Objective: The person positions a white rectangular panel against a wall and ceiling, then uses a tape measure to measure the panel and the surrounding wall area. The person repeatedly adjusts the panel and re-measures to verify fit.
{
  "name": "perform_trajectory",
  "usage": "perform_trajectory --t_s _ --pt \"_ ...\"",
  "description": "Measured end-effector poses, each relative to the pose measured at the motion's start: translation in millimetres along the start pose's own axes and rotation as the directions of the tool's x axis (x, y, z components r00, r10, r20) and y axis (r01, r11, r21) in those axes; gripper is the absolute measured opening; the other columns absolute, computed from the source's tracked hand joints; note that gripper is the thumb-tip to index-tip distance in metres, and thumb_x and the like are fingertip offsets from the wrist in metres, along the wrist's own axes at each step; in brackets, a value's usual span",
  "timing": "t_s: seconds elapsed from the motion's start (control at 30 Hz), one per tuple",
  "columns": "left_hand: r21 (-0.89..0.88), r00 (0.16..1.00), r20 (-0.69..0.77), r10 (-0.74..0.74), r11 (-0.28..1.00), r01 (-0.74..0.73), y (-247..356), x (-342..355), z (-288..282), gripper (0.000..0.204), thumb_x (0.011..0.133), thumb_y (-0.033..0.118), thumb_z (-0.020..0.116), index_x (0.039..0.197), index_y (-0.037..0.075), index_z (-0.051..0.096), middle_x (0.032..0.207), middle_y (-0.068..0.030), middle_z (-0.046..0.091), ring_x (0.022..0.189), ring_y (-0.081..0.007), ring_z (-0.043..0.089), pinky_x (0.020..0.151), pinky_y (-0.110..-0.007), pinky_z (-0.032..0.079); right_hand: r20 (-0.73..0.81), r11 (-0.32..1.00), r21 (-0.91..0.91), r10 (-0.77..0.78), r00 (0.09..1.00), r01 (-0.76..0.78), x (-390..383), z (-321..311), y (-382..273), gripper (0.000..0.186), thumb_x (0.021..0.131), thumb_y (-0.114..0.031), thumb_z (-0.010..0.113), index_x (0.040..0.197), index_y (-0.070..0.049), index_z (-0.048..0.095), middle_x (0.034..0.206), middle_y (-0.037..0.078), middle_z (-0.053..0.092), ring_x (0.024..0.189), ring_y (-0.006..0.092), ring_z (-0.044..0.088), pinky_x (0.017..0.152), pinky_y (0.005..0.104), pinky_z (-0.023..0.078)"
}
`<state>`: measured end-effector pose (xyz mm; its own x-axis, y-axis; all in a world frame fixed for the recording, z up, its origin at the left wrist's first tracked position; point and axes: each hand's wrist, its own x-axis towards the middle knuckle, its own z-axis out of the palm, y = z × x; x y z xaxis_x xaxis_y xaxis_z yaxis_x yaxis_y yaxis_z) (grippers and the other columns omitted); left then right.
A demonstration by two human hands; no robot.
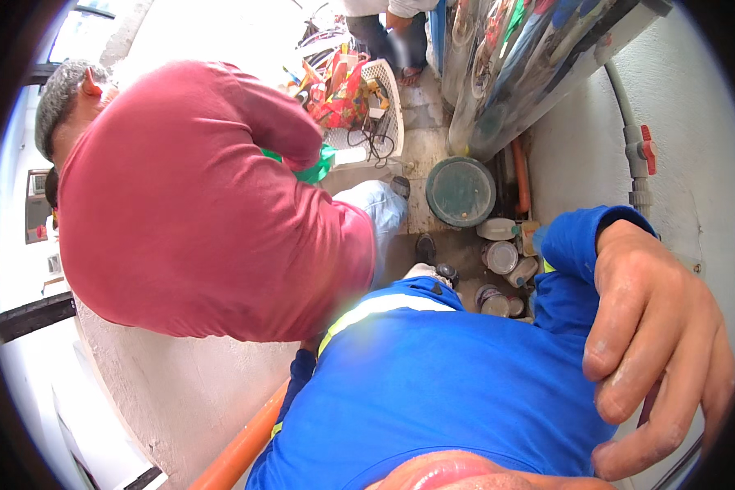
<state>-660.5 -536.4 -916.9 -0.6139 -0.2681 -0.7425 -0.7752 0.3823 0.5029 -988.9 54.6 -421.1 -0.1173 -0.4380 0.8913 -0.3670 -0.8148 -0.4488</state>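
Observation:
My right hand [665, 327] is raised at the right, close to the camera. Its fingers are loosely bent and apart, pale dust marks them, and nothing shows in them. Only a sliver of my left hand [311, 344] appears past my blue sleeve, by the lower back of a person in a red shirt [196, 196]. Its fingers are hidden, so what it touches cannot be made out. Below that sleeve runs an orange pipe [241, 445].
The red-shirted person bends beside a white plastic crate [394, 110] of tools and cables. Another person's hand [398, 22] is at the top. A round green lid [461, 191], several paint cans [500, 257], plastic-wrapped lengths [498, 82] and a red-handled valve [648, 149] line the right.

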Motion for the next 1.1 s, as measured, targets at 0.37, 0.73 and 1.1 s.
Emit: perform_trajectory --t_s 0.37,0.73,1.1 --pt "0.042 0.999 0.033 -0.013 0.999 0.011 8.7 2.1 -6.6 0.032 0.096 0.028 0.067 0.115 0.002 0.068 0.096 -0.0084 0.072 0.085 -0.0189 0.067 0.079 -0.036 0.053 -0.629 0.975 0.162 0.222 0.745 -0.154 -135.9 -34.2 91.7 0.085 0.087 -0.061 0.071 0.151 -0.013 0.043 0.089 -0.002 0.057 0.067 0.0058 0.047 0.060 0.0231 0.036" --pt "0.108 0.953 0.265 0.147 0.978 -0.181 58.7 53.1 -48.7 0.033 0.096 0.027 0.067 0.116 0.001 0.068 0.097 -0.0090 0.072 0.087 -0.0187 0.067 0.080 -0.036 0.053 -0.614 0.312 0.769 0.603 -0.509 -0.558 -351.2 118.5 260.0 0.039 0.095 -0.043 0.070 0.121 -0.014 0.067 0.092 -0.006 0.061 0.069 0.0035 0.050 0.060 0.0198 0.038" --pt "0.097 0.729 0.626 0.276 0.900 -0.425 41.6 86.8 -88.1 0.031 0.097 0.025 0.066 0.117 0.001 0.068 0.099 -0.0097 0.072 0.088 -0.0186 0.067 0.081 -0.035 0.054 -0.752 -0.040 0.518 0.454 -0.477 -0.855 -366.7 262.4 324.2 0.024 0.100 -0.021 0.064 0.117 -0.006 0.067 0.089 0.002 0.067 0.065 0.0054 0.057 0.052 0.0243 0.046"
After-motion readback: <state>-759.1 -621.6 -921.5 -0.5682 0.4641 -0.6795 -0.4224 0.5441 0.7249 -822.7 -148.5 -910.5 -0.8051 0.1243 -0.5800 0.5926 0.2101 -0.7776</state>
